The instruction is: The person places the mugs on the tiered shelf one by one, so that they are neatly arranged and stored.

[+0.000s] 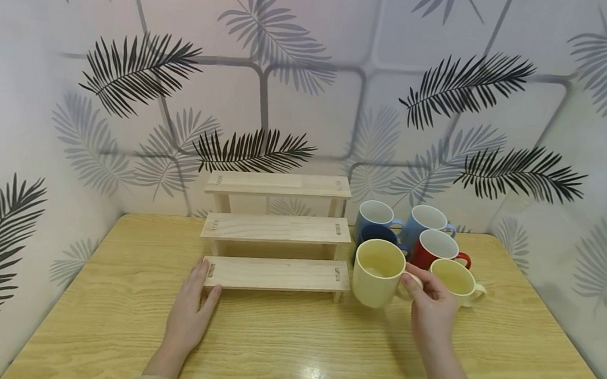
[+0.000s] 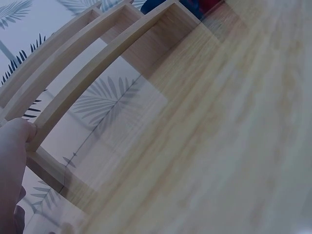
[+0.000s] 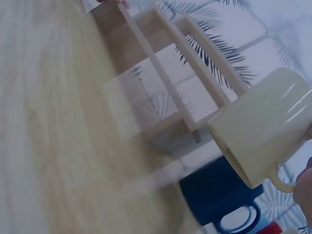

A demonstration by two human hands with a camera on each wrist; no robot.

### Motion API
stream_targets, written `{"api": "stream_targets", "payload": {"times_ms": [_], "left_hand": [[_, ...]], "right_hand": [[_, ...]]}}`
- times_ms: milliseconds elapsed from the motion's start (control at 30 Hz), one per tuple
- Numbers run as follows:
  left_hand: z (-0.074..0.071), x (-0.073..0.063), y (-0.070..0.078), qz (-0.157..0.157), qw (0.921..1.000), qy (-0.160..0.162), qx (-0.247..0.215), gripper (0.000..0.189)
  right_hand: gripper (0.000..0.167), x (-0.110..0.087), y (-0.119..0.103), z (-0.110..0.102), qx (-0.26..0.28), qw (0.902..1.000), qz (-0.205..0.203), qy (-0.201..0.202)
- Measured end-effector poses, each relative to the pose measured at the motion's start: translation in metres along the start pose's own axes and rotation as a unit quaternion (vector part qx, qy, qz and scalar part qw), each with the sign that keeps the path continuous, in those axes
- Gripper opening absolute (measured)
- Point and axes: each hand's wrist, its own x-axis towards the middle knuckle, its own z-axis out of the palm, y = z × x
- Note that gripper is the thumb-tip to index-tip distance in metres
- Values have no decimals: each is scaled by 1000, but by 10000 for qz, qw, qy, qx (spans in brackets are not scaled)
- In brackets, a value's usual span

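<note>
My right hand (image 1: 434, 305) pinches the handle of a pale yellow mug (image 1: 376, 278), which is upright and raised above the table beside the rack's right end. In the right wrist view the yellow mug (image 3: 265, 124) hangs over a dark blue mug (image 3: 219, 190). A three-step wooden rack (image 1: 277, 275) stands at the middle. My left hand (image 1: 188, 313) rests against the left end of its lowest step, fingers nearly straight along the side and thumb at the front corner. The left wrist view shows the thumb (image 2: 22, 129) touching the board's corner.
Right of the rack several mugs stand grouped: light blue ones (image 1: 429, 220), the dark blue one (image 1: 379, 235), a red one (image 1: 430, 252) and another pale yellow one (image 1: 451, 280). A leaf-patterned wall covering (image 1: 308, 108) rises behind the wooden table (image 1: 284, 339).
</note>
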Motion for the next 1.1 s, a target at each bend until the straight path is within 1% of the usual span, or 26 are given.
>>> {"api": "stream_targets", "payload": {"times_ms": [67, 167, 300, 467, 600, 800, 967, 1100], "left_hand": [[-1, 0, 1, -2, 10000, -7, -11, 64], [-1, 0, 1, -12, 10000, -15, -22, 64], [-1, 0, 1, 14, 10000, -2, 1, 64], [-1, 0, 0, 52, 10000, 33, -14, 63], [-2, 0, 0, 44, 10000, 30, -37, 63], [-1, 0, 0, -12, 10000, 9, -17, 64], [0, 0, -1, -52, 10000, -5, -3, 64], [0, 1, -1, -51, 10000, 6, 3, 64]], "right_hand": [[17, 2, -5, 6, -154, 9998, 74, 39], [17, 6, -10, 17, -247, 9996, 114, 18], [17, 12, -12, 35, -158, 9998, -48, -82], [17, 19, -11, 56, -153, 9985, -327, -403], [19, 23, -11, 76, -202, 9969, -422, -640], [26, 30, -11, 109, -118, 9941, -537, -939], [18, 36, -13, 136, -173, 9907, -507, -1249], [15, 41, -13, 160, -251, 9894, -437, -1360]]}}
